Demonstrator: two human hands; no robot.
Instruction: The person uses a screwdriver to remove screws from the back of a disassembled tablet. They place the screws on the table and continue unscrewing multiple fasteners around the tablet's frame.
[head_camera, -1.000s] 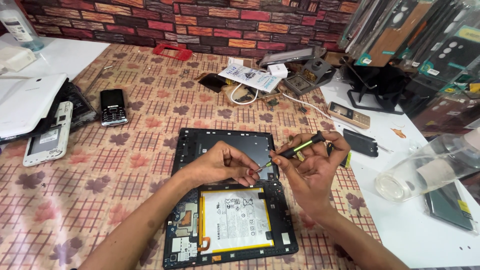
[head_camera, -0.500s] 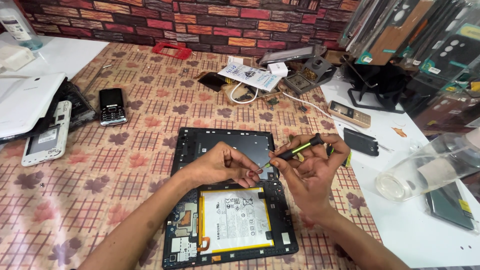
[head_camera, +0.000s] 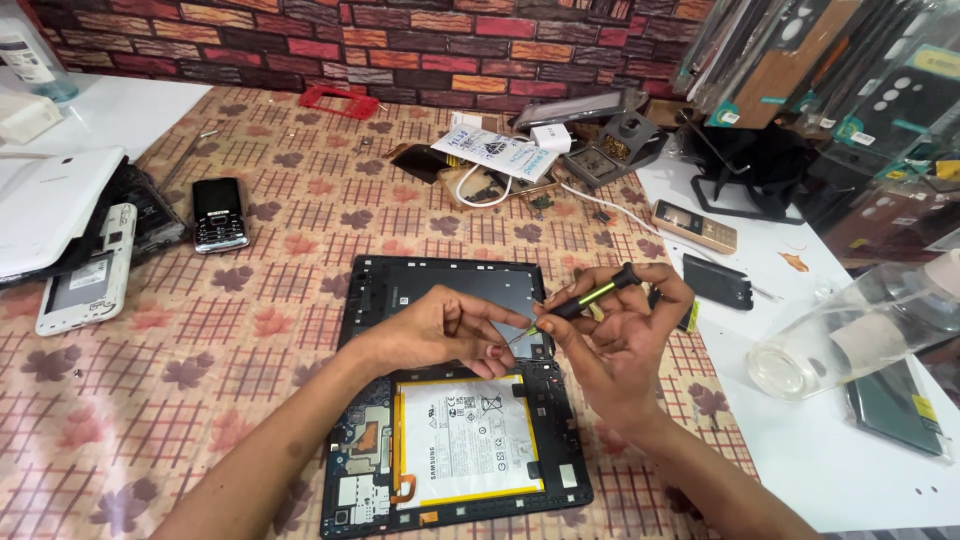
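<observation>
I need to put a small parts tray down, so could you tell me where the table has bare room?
The widest bare patch of patterned tablecloth lies left of the opened tablet, below the black keypad phone. Some white tabletop shows below the clear plastic jar. It is crowded along the brick wall, around the coiled white cable and the beige phone.

Opened tablet (head_camera: 455, 400): black frame, white battery edged yellow. Screwdriver (head_camera: 585, 297) above it: black and yellow-green. Tablecloth (head_camera: 240, 340) under the tablet: beige checks, red-brown leaves. Wall (head_camera: 400, 40) beyond the tablet: red-brown brick.
</observation>
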